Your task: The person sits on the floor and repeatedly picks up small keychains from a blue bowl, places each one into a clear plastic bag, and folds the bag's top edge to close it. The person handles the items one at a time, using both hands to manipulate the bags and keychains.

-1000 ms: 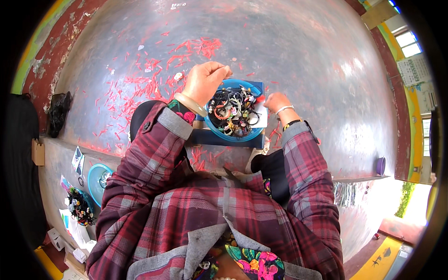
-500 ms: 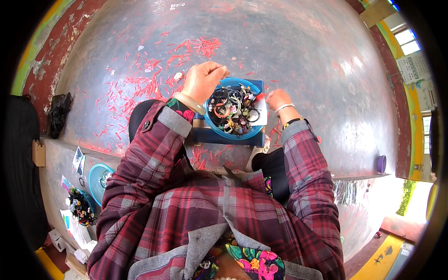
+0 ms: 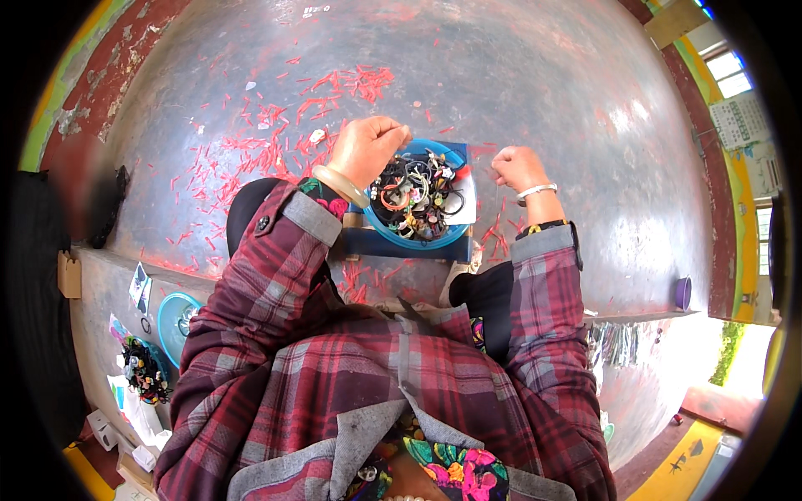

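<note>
A blue plastic basin (image 3: 372, 219) full of hair ties (image 3: 418, 196), mostly black with small coloured charms, rests on a low dark-blue stool (image 3: 359, 243) in front of me. Over the basin's far left rim, my left hand (image 3: 364, 151) has its thumb and fingertips pressed together; anything pinched there is too small to make out. My right hand (image 3: 520, 169) is raised to the right of the basin, apart from it, with curled fingers whose contents I cannot make out. Between that hand and the hair ties lies a white card (image 3: 464, 203) at the basin's right side.
Red strips (image 3: 267, 150) litter the floor, mostly to the left and far side. At the left stand a second blue basin (image 3: 175, 327) and a container of dark hair ties (image 3: 144, 371). A black bag (image 3: 107, 209) sits by the left wall, a purple tub (image 3: 683, 293) far right.
My right hand has moved right, away from the basin's edge. A small red piece seen near its fingers earlier no longer shows there. My left hand has barely shifted.
</note>
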Available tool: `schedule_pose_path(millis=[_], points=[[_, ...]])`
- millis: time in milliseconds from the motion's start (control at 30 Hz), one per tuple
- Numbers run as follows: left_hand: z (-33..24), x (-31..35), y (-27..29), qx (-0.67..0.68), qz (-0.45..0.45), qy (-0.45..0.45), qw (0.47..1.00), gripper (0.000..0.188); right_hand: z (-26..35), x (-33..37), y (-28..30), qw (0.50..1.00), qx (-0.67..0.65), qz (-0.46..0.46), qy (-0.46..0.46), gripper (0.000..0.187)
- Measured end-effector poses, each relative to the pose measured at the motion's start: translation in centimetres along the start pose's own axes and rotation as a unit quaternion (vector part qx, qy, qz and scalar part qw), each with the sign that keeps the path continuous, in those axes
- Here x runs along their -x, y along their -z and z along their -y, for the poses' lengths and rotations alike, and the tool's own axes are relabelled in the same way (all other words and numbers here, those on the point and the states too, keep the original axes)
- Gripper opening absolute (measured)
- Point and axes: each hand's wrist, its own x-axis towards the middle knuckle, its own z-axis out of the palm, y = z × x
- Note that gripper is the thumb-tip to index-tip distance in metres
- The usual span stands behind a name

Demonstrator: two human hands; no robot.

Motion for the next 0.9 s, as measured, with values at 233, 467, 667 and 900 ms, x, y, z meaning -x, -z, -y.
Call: schedule_pose_path(millis=[233,467,667,900], points=[[-1.4,0.6,-0.8,0.174,0.085,0.110,0.975,0.029,2.0,1.5,-0.1,0.924,-0.348,0.109,0.118,0.014],[-0.9,0.6,-0.9,0.254,0.107,0.147,0.950,0.026,5.1,1.9,-2.7,0.871,-0.432,0.146,0.185,0.014],[-0.7,0.4,-0.6,0.314,0.073,0.133,0.937,0.020,5.5,1.3,-3.3,0.866,-0.443,0.141,0.184,0.014],[-1.1,0.5,0.2,0.285,0.069,0.131,0.947,0.020,5.1,1.2,-2.9,0.877,-0.443,0.086,0.162,0.018]])
